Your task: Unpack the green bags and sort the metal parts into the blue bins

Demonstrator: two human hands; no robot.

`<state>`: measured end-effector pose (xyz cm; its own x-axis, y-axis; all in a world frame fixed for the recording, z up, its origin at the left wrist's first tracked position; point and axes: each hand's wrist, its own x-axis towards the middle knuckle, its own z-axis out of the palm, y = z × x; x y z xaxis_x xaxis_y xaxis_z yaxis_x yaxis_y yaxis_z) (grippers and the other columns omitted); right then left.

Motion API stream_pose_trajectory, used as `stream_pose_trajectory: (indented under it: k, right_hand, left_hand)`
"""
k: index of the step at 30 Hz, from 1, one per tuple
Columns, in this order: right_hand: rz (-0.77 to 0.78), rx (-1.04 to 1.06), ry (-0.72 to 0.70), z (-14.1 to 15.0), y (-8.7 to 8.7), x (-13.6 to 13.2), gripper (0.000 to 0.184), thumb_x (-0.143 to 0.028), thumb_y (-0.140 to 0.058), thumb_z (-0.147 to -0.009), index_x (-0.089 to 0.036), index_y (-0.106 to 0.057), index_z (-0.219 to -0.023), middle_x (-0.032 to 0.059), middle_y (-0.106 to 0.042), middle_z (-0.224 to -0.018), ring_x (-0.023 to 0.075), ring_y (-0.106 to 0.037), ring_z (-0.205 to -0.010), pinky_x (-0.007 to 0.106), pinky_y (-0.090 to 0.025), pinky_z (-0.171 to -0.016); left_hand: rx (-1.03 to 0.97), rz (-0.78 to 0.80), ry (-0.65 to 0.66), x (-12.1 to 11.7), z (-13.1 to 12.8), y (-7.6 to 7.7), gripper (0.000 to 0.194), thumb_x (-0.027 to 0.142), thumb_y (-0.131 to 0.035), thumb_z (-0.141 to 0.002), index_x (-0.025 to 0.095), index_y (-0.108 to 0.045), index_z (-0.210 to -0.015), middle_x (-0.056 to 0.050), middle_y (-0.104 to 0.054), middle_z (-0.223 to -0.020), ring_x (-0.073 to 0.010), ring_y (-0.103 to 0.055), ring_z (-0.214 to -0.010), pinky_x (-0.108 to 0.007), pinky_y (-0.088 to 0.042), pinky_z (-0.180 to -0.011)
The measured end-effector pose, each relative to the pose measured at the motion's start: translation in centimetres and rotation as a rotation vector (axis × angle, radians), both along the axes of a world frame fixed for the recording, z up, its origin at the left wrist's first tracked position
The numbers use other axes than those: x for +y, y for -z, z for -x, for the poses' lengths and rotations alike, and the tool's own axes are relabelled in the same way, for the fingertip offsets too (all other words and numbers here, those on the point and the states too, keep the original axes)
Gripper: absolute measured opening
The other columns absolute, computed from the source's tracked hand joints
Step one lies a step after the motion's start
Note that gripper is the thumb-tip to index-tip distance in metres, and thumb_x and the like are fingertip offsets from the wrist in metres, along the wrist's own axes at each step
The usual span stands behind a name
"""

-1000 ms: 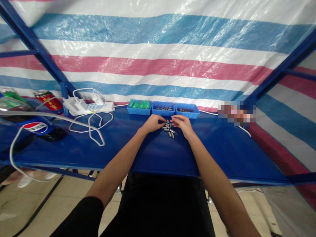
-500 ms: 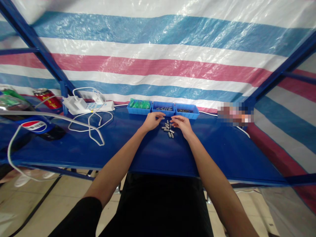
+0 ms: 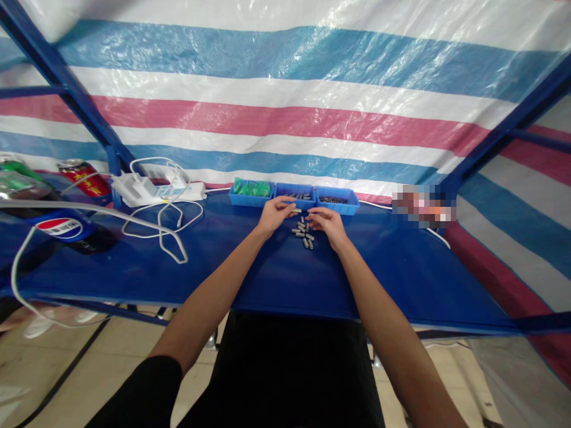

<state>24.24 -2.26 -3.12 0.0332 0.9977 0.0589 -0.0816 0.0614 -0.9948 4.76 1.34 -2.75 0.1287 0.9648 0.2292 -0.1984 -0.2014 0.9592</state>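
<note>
My left hand is closed in a pinch on a small metal cylinder, which pokes out past the fingertips toward the right. Across a narrow gap, my right hand has its thumb and fingers pressed together; whatever they grip, if anything, is too small to make out. Below and between the hands, several loose silvery cylinders lie scattered on the blue table. Just behind my fingers is the middle blue bin, with similar cylinders in it, partly covered by my left hand.
A left blue bin holds green packets, and a right blue bin holds small dark pieces. To the left are a power strip with looping white cables, a red can and a Pepsi bottle. A blurred patch is at right.
My left hand has shifted slightly, its index finger raised, and more of the metal cylinder shows at its fingertips. My right hand has barely moved.
</note>
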Motion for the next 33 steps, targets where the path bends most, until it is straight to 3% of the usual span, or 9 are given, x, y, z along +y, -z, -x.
stream_pose_trajectory:
  k: [8, 21, 29, 33]
  right_hand:
    - [-0.02, 0.025, -0.075, -0.01, -0.27, -0.29, 0.045, -0.043, -0.091, -0.063, -0.024, -0.079, -0.102, 0.0033, -0.081, -0.088, 0.0167, -0.068, -0.067, 0.028, -0.053, -0.061]
    - [-0.052, 0.005, -0.038, 0.23, -0.3, -0.44, 0.046, -0.053, -0.092, -0.061, -0.023, -0.08, -0.092, 0.0038, -0.079, -0.085, 0.0167, -0.068, -0.068, 0.028, -0.053, -0.061]
    - [-0.073, 0.0, -0.033, 0.32, -0.22, -0.48, 0.043, -0.051, -0.092, -0.061, -0.024, -0.08, -0.093, 0.0022, -0.077, -0.08, 0.017, -0.068, -0.068, 0.029, -0.053, -0.062]
    - [-0.065, 0.026, -0.024, 0.16, -0.11, -0.35, 0.043, -0.047, -0.09, -0.064, -0.025, -0.079, -0.099, 0.0022, -0.079, -0.085, 0.0145, -0.067, -0.066, 0.026, -0.051, -0.06]
  left_hand:
    - [-0.027, -0.004, 0.047, -0.6, -0.17, -0.25, 0.057, 0.036, -0.098, -0.056, 0.013, -0.076, -0.103, -0.007, -0.079, -0.088, -0.0205, -0.076, -0.08, -0.039, -0.061, -0.089]
    - [0.039, -0.031, 0.106, -0.43, -0.3, 0.07, 0.055, 0.039, -0.099, -0.057, 0.012, -0.078, -0.1, -0.013, -0.08, -0.108, -0.0276, -0.076, -0.104, -0.047, -0.055, -0.107]
    - [0.156, -0.041, 0.133, -0.56, -0.29, 0.24, 0.046, 0.046, -0.094, -0.065, 0.012, -0.081, -0.094, -0.012, -0.081, -0.094, -0.0246, -0.076, -0.089, -0.042, -0.06, -0.093]
    - [0.134, -0.063, 0.076, -0.2, -0.16, 0.21, 0.042, 0.042, -0.093, -0.065, 0.013, -0.08, -0.091, -0.011, -0.081, -0.095, -0.0244, -0.076, -0.089, -0.042, -0.06, -0.096]
